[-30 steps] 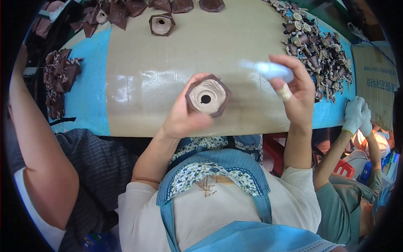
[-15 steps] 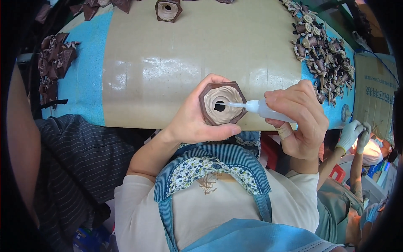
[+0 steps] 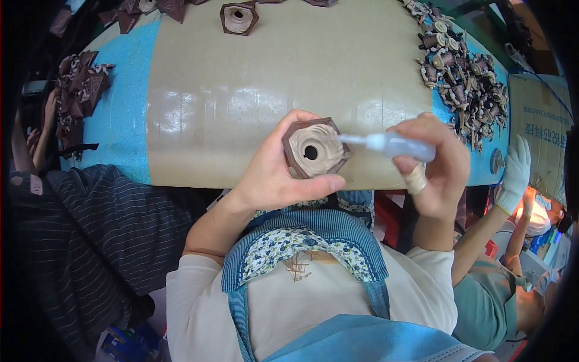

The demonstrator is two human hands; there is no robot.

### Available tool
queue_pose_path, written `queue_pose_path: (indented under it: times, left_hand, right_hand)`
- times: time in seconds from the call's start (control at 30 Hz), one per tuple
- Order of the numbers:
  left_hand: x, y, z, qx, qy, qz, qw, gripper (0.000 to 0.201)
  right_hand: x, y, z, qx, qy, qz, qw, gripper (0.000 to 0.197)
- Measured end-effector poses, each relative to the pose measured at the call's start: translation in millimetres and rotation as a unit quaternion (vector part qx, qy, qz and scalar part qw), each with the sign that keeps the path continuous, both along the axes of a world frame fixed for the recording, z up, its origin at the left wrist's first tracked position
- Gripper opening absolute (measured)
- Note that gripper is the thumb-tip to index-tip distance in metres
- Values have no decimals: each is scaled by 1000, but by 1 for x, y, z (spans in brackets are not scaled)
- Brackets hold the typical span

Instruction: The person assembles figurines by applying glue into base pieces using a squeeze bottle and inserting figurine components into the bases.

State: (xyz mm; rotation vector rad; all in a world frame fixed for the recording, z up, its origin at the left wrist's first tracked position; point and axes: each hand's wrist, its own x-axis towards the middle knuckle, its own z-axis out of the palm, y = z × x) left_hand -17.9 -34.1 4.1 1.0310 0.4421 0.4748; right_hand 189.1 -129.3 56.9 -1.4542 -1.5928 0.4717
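Note:
My left hand (image 3: 270, 163) is closed round a brown hexagonal base (image 3: 321, 134) near the table's front edge. The base has a rippled cream hollow with a dark keyhole-shaped opening in its middle, facing up. In my right hand (image 3: 439, 166) is a small translucent squeeze bottle (image 3: 403, 146) with a thin nozzle, held sideways and blurred by motion. Its nozzle tip points left, over the right rim of the base. Whether the tip touches the rim I cannot tell. A pale wrap covers one finger of my right hand.
Another hexagonal base (image 3: 239, 19) lies at the table's far side. Small brown and cream figures (image 3: 461, 72) are heaped at the right, brown angular parts (image 3: 84, 84) at the left. A co-worker's gloved hand (image 3: 515, 172) is at the right, a co-worker's arm (image 3: 45, 130) at the left.
My right hand has drawn the bottle's nozzle rightward and slightly up, off the central opening. The left hand and base have shifted slightly left. A co-worker's gloved hand at the right has risen.

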Motion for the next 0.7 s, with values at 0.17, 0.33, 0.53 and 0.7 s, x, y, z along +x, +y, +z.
queue_pose_path:
  times: [0.17, 0.33, 0.53, 0.7]
  left_hand:
    - [-2, 9, 11, 253, 188, 31, 948, 64]
    - [-2, 15, 32, 377, 268, 50, 885, 68]
    - [1, 22, 35, 449, 273, 74, 847, 74]
    - [1, 22, 24, 402, 202, 99, 888, 71]
  right_hand:
    - [28, 14, -52, -54, 306, -32, 950, 36]
    - [34, 54, -67, -43, 344, -54, 936, 37]
    - [37, 78, -91, -124, 144, -76, 979, 33]
    - [61, 69, -62, 25, -76, -152, 985, 52]
